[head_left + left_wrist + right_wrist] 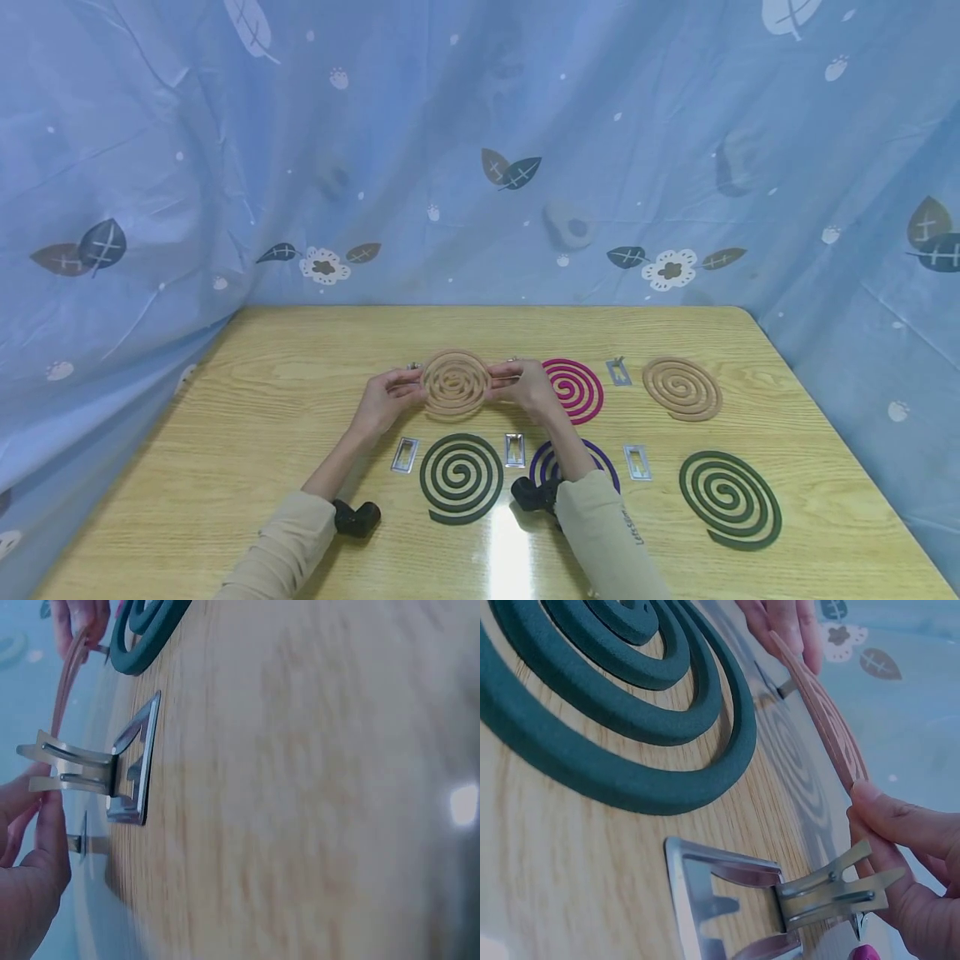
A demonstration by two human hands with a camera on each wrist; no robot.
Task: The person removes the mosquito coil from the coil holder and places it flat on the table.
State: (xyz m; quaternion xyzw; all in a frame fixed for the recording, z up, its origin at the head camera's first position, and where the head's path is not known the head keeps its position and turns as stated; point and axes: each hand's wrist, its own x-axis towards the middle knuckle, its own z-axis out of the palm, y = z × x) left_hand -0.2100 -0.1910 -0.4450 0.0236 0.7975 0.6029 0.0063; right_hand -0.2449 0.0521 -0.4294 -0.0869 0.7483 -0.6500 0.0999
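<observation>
Both hands hold a tan mosquito coil (452,381) by its opposite edges, lifted off the table near the back. My left hand (384,406) pinches its left edge between thumb and fingers. On the other side, my right hand (531,389) pinches the right edge, with the thumb (896,817) pressed to the rim in the right wrist view. Seen from the wrists, the coil (826,724) stands edge-on, tilted up from the wood. Below it lies a dark green coil (452,509) between two metal coil stands, one left (405,455) and one right (515,450).
A magenta coil (597,390) lies right of my right hand, a purple coil (611,475) partly under that forearm. Farther right are another tan coil (681,385), another green coil (738,500) and more metal stands (637,463). A blue patterned curtain (450,125) encloses the wooden table (247,467).
</observation>
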